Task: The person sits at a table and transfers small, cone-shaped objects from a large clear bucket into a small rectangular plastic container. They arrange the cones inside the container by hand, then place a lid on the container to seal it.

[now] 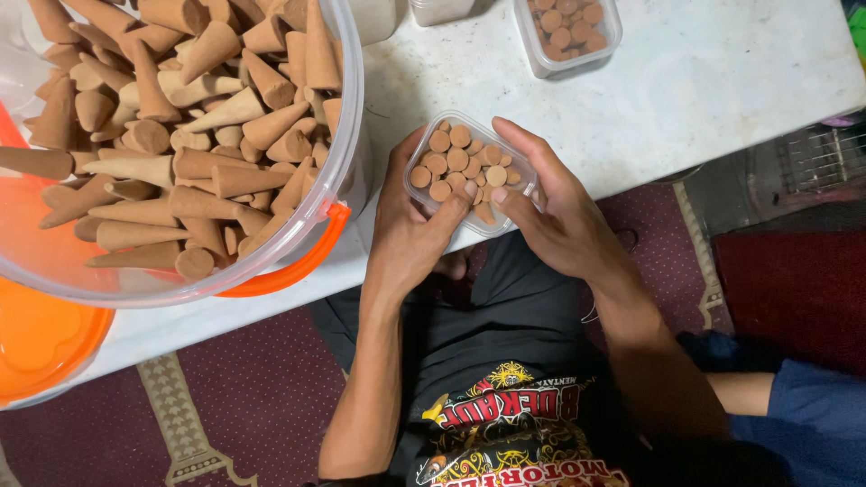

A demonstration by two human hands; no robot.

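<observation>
L hand & R hand both grasp a small clear plastic tub, rectangular w/ rounded corners, at the near edge of the white tabletop. L fingers wrap its left side, thumb across the front; R fingers curl round the right rim, thumb tip on the contents. Tub is packed w/ brown incense cones standing point-down, so flat round bases show, matte & chalky.

Left of the hands: a big clear plastic bucket w/ orange handle, heaped w/ loose tan-to-brown cones lying every way, dusty surface. Orange lid sits under it. Far side of the table: a second filled tub, same kind. Below: dark red patterned carpet.
</observation>
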